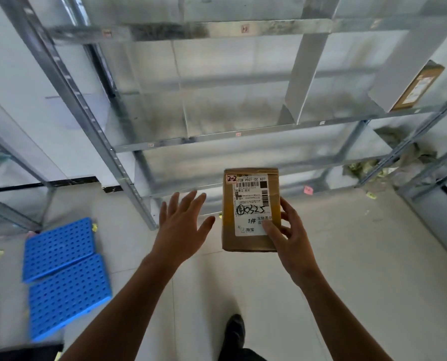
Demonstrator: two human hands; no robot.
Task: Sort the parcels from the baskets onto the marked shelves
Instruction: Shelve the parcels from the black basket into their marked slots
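Observation:
A brown cardboard parcel with a white shipping label and a pink tag reading 2-2 is held up in front of the metal shelves. My right hand grips its right side, thumb across the label and fingers behind. Just left of the parcel my left hand hovers with fingers spread and straight, not touching it. Small pink tags mark the shelf edges. The baskets are out of view.
Another brown parcel stands on edge at the right of the upper shelf beside a white divider. Two blue perforated plastic panels lie on the floor at the left. Crumpled packing material sits low at the right. My dark shoe is below.

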